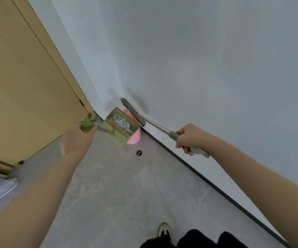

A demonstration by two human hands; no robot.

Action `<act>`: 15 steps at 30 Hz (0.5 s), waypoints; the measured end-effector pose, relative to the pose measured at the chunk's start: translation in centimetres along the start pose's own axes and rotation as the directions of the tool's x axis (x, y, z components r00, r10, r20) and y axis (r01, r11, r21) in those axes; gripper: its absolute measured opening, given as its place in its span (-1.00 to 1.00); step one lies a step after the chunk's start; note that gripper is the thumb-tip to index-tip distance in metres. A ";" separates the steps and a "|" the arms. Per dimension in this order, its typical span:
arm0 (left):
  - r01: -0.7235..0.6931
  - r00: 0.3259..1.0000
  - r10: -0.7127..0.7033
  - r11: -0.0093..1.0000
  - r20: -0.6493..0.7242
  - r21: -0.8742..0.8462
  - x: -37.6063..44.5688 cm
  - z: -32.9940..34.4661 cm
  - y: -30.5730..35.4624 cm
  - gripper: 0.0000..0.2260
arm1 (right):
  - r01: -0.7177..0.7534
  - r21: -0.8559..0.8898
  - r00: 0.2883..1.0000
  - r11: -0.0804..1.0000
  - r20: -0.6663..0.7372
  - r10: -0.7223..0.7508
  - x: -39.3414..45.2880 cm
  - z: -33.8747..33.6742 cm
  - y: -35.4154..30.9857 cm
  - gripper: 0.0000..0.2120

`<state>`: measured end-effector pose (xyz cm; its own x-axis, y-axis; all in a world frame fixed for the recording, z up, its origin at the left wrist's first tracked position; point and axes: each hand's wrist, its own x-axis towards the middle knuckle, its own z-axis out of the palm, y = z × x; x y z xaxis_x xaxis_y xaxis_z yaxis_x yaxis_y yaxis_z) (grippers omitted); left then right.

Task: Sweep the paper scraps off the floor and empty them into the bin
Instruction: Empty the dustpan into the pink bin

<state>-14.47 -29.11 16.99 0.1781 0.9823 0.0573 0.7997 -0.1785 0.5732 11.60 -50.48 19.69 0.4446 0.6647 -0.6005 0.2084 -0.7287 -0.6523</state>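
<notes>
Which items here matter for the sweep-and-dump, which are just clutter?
Job: green dustpan holding paper scraps, gripped by left hand; broom, gripped by right hand; pink bin.

Lying about: black floor disc, door.

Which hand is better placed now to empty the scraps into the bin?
Left. The left hand grips the dustpan, with paper scraps, over the pink bin. The right hand holds only the broom.

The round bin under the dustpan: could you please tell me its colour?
Pink; the round plastic bin shows in the head view.
</notes>
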 end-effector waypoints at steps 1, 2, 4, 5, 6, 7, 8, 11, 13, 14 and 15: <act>0.007 1.000 -0.007 1.000 0.004 0.022 0.8 0.4 0.6 -0.67 | 0.000 0.011 1.000 1.000 0.003 0.000 1.1 -0.5 -0.4 -0.72; 0.009 1.000 -0.009 0.999 0.003 0.047 1.8 0.9 1.2 -0.67 | -0.003 0.012 1.000 1.000 0.012 0.003 2.3 -1.1 -0.7 -0.72; 0.015 1.000 -0.016 0.995 0.005 0.094 2.8 1.5 2.1 -0.67 | -0.013 0.029 1.000 0.999 0.017 0.013 4.0 -1.9 -1.1 -0.73; 0.025 1.000 -0.026 0.993 0.003 0.119 3.4 1.9 2.6 -0.67 | -0.023 0.036 0.999 0.999 0.023 0.022 5.1 -2.4 -1.2 -0.73; 0.033 0.999 -0.033 0.989 -0.002 0.142 4.0 2.2 3.1 -0.67 | -0.030 0.035 0.999 0.999 0.031 0.029 6.2 -3.0 -1.3 -0.74; 0.032 0.999 -0.032 0.987 -0.002 0.155 4.4 2.6 3.6 -0.66 | -0.037 0.037 0.999 0.999 0.041 0.036 7.1 -3.5 -1.4 -0.74; 0.030 1.000 -0.029 0.985 -0.005 0.168 5.0 3.1 4.1 -0.65 | -0.047 0.034 0.998 0.998 0.052 0.045 8.4 -4.2 -1.6 -0.75; 0.003 1.000 -0.001 0.974 -0.008 0.227 6.3 4.2 6.0 -0.60 | -0.075 0.050 0.993 0.996 0.093 0.070 11.8 -6.4 -2.1 -0.81; 0.000 1.000 0.006 0.964 -0.023 0.266 7.1 5.2 7.5 -0.56 | -0.112 0.086 0.986 0.990 0.136 0.100 14.0 -8.1 -2.8 -0.86; 0.000 1.000 0.008 0.958 -0.027 0.287 7.2 5.5 8.0 -0.54 | -0.131 0.106 0.981 0.986 0.157 0.113 14.7 -8.6 -2.9 -0.86; 0.000 0.999 0.010 0.951 -0.032 0.309 7.4 6.0 8.6 -0.53 | -0.143 0.116 0.977 0.983 0.174 0.122 15.5 -9.3 -3.3 -0.87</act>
<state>-2.84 -23.70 17.49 0.1676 0.9818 0.0895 0.9379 -0.1868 0.2922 25.90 -39.28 16.84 0.3086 0.5895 -0.7465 0.0405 -0.7922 -0.6089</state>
